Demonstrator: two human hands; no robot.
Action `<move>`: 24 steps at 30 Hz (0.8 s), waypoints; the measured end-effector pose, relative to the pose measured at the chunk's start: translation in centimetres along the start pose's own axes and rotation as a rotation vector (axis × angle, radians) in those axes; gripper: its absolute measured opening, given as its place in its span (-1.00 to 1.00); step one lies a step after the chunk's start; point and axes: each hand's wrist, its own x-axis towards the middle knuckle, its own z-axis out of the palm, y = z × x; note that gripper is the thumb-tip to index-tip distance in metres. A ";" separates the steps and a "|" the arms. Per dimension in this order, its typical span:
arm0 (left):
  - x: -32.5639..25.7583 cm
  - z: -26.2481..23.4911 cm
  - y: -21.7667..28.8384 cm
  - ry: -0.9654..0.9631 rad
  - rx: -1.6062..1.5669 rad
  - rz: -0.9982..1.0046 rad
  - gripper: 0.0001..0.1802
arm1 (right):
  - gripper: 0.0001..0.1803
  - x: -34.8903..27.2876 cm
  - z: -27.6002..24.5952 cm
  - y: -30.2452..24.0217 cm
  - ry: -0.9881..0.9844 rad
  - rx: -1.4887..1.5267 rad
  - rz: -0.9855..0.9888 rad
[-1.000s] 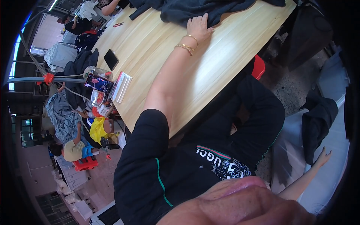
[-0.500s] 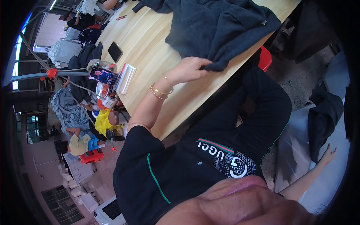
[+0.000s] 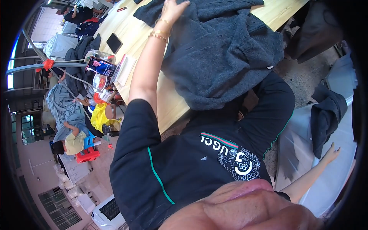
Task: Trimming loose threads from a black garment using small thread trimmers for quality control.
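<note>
A dark grey knitted garment (image 3: 226, 57) lies bunched over the wooden table, its near folds hanging past the edge toward my lap. My left hand (image 3: 174, 10) reaches across to its far left part at the top of the view. One finger or the thumb points right, apart from the rest; the other fingertips are partly cut off by the picture's edge. Low at the right, my right hand (image 3: 332, 154) is open with fingers apart. It is just beside a dark folded cloth (image 3: 327, 119) that lies on a pale grey surface (image 3: 306, 153).
On the wooden table (image 3: 134, 32) are a black phone (image 3: 114, 43), small red snips (image 3: 122, 9) and a propped phone with a lit screen (image 3: 101, 66). Beyond its left edge are a yellow bag (image 3: 100, 117), heaped cloth (image 3: 63, 103) and a seated person (image 3: 74, 142).
My left hand has moved from the garment's near corner up to its far left part. The garment has come nearer and now hangs over the table edge. My right hand has hardly moved.
</note>
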 end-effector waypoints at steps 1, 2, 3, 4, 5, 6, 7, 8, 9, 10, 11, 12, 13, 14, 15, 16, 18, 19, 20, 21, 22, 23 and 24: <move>1.7 0.3 -2.0 0.119 0.185 0.112 -0.31 | -0.19 -0.2 0.0 -1.1 0.008 0.029 0.001; 2.8 0.9 -4.1 0.233 0.330 0.049 -0.28 | -0.20 -0.3 -0.1 -2.3 0.016 0.057 0.000; 4.3 2.8 -5.5 0.329 0.457 -0.010 -0.26 | -0.23 -0.2 -0.8 -2.0 0.041 0.031 -0.020; 6.3 0.3 -8.5 0.199 0.344 -0.161 -0.27 | -0.23 -0.1 0.7 -3.5 0.032 0.062 -0.039; 7.1 -0.1 -9.6 0.142 0.278 -0.208 -0.33 | -0.24 -0.5 1.1 -4.3 0.037 0.102 -0.029; 6.9 0.6 -9.9 0.025 0.051 -0.144 -0.33 | -0.25 -1.1 0.0 -4.2 0.062 0.112 -0.008; 6.6 0.2 -9.4 -0.076 -0.169 -0.081 -0.34 | -0.28 -1.4 -0.4 -4.3 0.098 0.087 -0.030; 7.4 2.4 -7.6 0.103 0.125 -0.245 -0.46 | -0.28 -1.4 -0.9 -4.4 0.108 0.077 -0.035; 7.5 3.4 -4.8 0.136 0.166 -0.176 -0.54 | -0.30 -1.9 -1.7 -4.6 0.119 0.074 -0.023; 6.9 3.1 -2.9 0.184 0.217 -0.115 -0.62 | -0.32 -2.2 -1.8 -5.3 0.120 0.086 -0.018; 7.0 3.8 -2.6 0.390 0.270 -0.008 -0.71 | -0.32 -2.2 -1.8 -6.1 0.118 0.087 -0.024; 6.4 4.1 -1.1 0.338 0.177 0.129 -0.71 | -0.34 -2.4 -2.5 -6.5 0.139 0.080 -0.040; 5.2 3.2 0.7 0.291 0.094 0.258 -0.72 | -0.37 -2.5 -2.5 -7.0 0.149 0.081 -0.061; 4.2 1.9 0.9 0.308 0.107 0.472 -0.78 | -0.37 -2.4 -2.2 -7.7 0.132 0.092 -0.072; 2.0 1.0 2.2 0.274 0.038 0.596 -0.79 | -0.39 -2.3 -2.3 -8.0 0.176 0.122 -0.117; -0.8 0.1 3.9 0.237 -0.029 0.718 -0.78 | -0.41 -2.1 -2.3 -8.2 0.218 0.156 -0.162; -6.4 -2.0 5.3 0.267 -0.067 0.874 -0.72 | -0.44 -1.7 -3.0 -7.7 0.291 0.113 -0.202; -9.0 -3.7 5.2 0.330 0.080 0.881 -0.75 | -0.45 -1.3 -3.5 -7.0 0.307 0.124 -0.209; -11.6 -5.1 4.0 0.354 0.121 0.787 -0.76 | -0.46 -0.9 -3.7 -6.6 0.330 0.132 -0.211; -13.1 -5.1 1.0 0.454 -0.401 0.791 -0.75 | -0.47 -1.2 -3.4 -8.1 0.327 0.183 -0.203; -14.9 -8.8 -2.2 0.445 0.338 0.820 -0.81 | -0.49 -1.5 -3.6 -9.8 0.330 0.224 -0.195; -16.7 -9.4 -4.8 0.434 0.314 0.632 -0.77 | -0.51 -1.2 -3.4 -10.7 0.332 0.162 -0.251; -18.3 -9.5 -6.7 0.422 0.287 0.442 -0.72 | -0.51 -1.2 -3.2 -11.9 0.314 0.170 -0.269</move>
